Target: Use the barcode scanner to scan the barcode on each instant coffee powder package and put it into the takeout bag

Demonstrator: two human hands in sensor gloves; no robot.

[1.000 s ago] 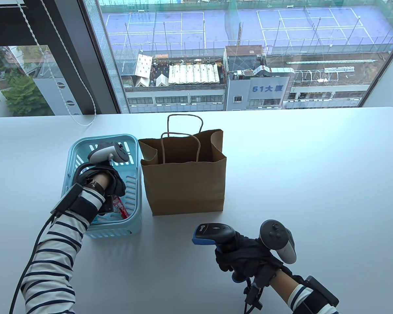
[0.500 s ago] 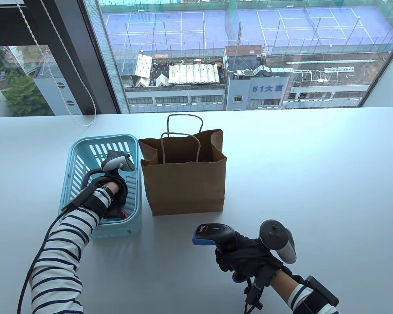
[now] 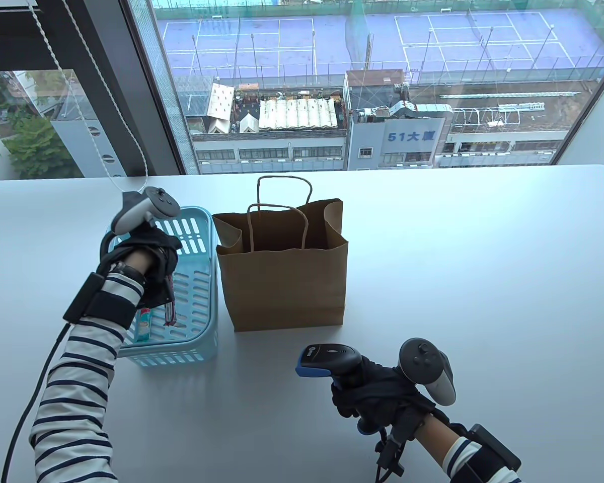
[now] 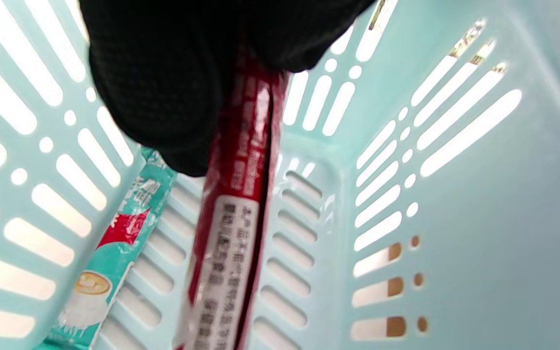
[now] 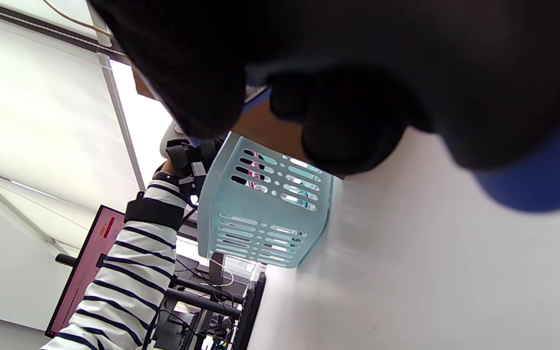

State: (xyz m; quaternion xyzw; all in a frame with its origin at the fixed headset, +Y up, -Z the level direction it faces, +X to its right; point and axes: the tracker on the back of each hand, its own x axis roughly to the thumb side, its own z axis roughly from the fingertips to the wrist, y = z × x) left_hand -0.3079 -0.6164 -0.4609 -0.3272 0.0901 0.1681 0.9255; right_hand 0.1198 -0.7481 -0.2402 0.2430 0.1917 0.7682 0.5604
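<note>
My left hand (image 3: 153,266) pinches a red instant coffee stick (image 4: 234,218) and holds it hanging above the inside of the light blue basket (image 3: 201,282). The same red stick (image 3: 170,309) shows below my glove in the table view. A teal coffee stick (image 3: 144,324) lies on the basket floor (image 4: 304,214), also visible as the teal stick (image 4: 114,253). The brown paper takeout bag (image 3: 284,271) stands open just right of the basket. My right hand (image 3: 370,392) grips the black and blue barcode scanner (image 3: 327,359) near the front of the table.
The white table (image 3: 483,261) stretches to the right of the bag. A window with a blind cord (image 3: 100,151) runs along the far edge. In the right wrist view the basket (image 5: 265,204) sits beside my striped left sleeve (image 5: 129,272).
My left hand has risen out of the basket's front end with the red stick pinched in its fingers. The right hand and the scanner have stayed still.
</note>
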